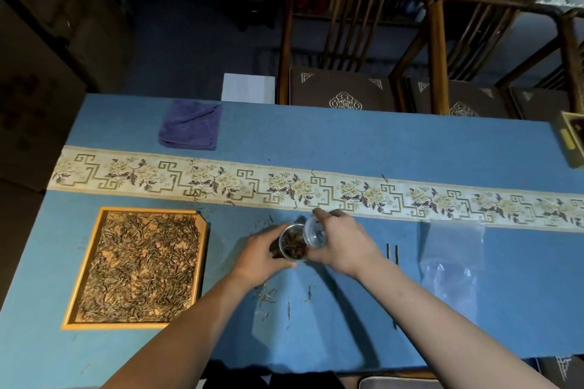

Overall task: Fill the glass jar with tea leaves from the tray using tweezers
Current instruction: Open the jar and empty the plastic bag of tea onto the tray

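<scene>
A small glass jar [294,243] with dark tea leaves inside stands on the blue table, and my left hand [262,253] is wrapped around its left side. My right hand [343,243] holds a clear round lid [315,230] tilted at the jar's right rim. A wooden tray [73,294] spread with tea leaves [142,265] lies to the left. Dark tweezers [392,253] lie on the table just right of my right wrist, partly hidden by my forearm.
Loose tea leaves [268,294] are scattered on the cloth below the jar. A clear plastic bag [452,262] lies to the right, a purple towel [191,125] at the back left, a box [572,139] at the right edge. Wooden chairs [357,41] stand behind the table.
</scene>
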